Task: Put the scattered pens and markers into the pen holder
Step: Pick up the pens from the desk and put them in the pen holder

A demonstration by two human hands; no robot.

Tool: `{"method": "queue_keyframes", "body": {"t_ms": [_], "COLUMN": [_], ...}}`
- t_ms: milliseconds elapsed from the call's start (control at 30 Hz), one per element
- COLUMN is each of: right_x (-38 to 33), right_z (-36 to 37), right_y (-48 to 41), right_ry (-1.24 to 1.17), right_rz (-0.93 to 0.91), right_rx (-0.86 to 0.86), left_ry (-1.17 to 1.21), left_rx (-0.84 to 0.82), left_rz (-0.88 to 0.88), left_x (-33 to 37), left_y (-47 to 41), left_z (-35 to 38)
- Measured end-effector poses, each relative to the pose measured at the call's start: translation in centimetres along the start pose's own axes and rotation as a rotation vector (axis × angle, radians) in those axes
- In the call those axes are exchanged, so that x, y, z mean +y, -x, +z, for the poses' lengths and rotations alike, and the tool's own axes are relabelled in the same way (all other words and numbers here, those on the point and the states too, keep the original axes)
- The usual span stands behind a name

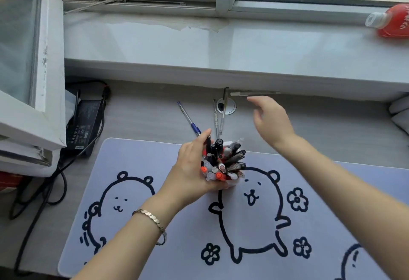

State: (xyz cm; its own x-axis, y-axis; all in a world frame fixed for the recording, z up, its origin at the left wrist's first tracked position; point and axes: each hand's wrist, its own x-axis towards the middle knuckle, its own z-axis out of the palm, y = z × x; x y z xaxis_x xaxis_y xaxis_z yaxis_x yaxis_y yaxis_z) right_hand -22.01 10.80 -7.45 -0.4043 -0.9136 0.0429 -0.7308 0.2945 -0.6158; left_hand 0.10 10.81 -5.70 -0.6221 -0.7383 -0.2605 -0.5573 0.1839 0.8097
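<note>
On the desk's bear-print mat [137, 160], the pen holder [230, 183] is mostly hidden by the left hand [194, 169] gripping it and by its crammed pens and markers [223, 160], while the right hand [271, 117], fingers spread and empty, hovers near a whitish pen [245, 94] half-lost under the windowsill [199, 45], beside a blue pen [189, 118].

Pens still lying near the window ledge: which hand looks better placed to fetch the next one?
The right hand, probably. It is open, empty, and reaching out beside the loose pens at the desk's back. The left hand is wrapped around the full pen holder, steadying it on the mat.
</note>
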Motion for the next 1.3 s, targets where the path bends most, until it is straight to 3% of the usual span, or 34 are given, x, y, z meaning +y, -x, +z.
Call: {"method": "queue_keyframes", "body": {"t_ms": [100, 233, 467, 633, 700, 800, 867, 1133, 1300], "right_x": [1.8, 2.4, 3.4, 3.0, 2.0, 0.3, -0.6, -1.8, -1.8], "right_z": [2.0, 3.9, 4.5, 3.4, 3.4, 4.0, 5.0, 7.8, 5.1], "right_y": [-4.8, -7.6, -9.2, -9.3, -8.8, -8.3, -8.6, -8.5, -6.0], "right_ry": [0.340, 0.652, 0.564, 0.749, 0.598, 0.182, 0.029, 0.044, -0.112], "right_rz": [-0.030, -0.050, 0.157, 0.087, 0.090, 0.261, 0.353, 0.456, 0.351], "right_rx": [-0.254, -0.323, -0.345, -0.377, -0.345, -0.245, -0.208, -0.158, -0.255], "left_ry": [0.029, 0.014, 0.024, 0.009, 0.025, 0.047, 0.050, 0.056, 0.076], "left_rx": [-0.026, -0.022, -0.046, -0.034, -0.034, -0.032, -0.036, -0.013, -0.020], "left_rz": [-0.006, 0.033, 0.057, 0.069, 0.068, 0.068, 0.070, 0.067, 0.066], "left_x": [0.1, -0.2, -0.5, -0.8, -1.0, -1.2, -1.3, -1.6, -1.4], "left_y": [-0.1, -0.2, -0.3, -0.5, -0.5, -0.5, -0.6, -0.6, -0.4], "left_z": [-0.2, -0.4, -0.5, -0.5, -0.5, -0.4, -0.3, -0.1, -0.2]}}
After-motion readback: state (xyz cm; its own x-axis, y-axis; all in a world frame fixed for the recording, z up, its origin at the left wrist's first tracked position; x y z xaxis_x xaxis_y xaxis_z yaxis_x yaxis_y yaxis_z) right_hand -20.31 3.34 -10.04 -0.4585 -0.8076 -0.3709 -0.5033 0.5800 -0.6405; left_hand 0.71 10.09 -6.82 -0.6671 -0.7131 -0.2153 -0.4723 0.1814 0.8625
